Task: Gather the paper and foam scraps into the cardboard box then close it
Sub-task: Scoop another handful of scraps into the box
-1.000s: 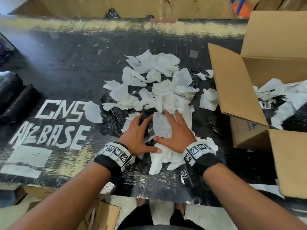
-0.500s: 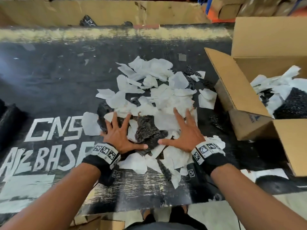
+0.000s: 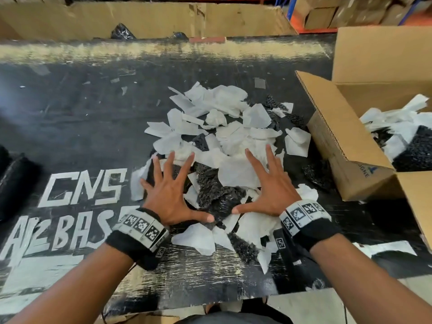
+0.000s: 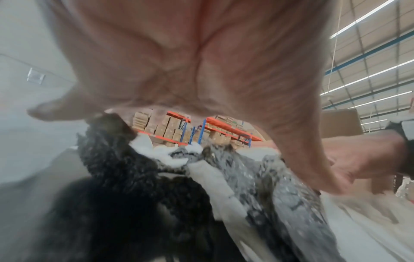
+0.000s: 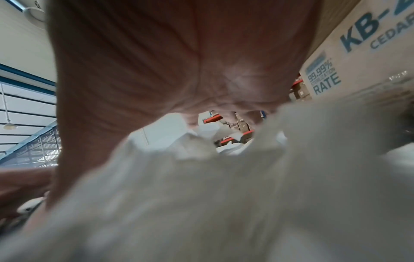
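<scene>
A heap of white paper scraps mixed with black foam scraps lies on the black table. My left hand rests flat on the heap's near left side, fingers spread and straight. On the near right side my right hand lies flat too, fingers spread over white paper. Their thumbs point at each other across a black foam piece. The open cardboard box stands at the right and holds white and black scraps. The left wrist view shows foam under the palm; the right wrist view shows paper.
White lettering is painted on the table left of my hands. Dark rolled objects lie at the left edge. A long cardboard wall runs behind the table. The near table edge is just below my wrists.
Both hands have let go of the bunched scraps, spread their fingers flat and moved apart and forward over the heap. A black foam piece now shows between them.
</scene>
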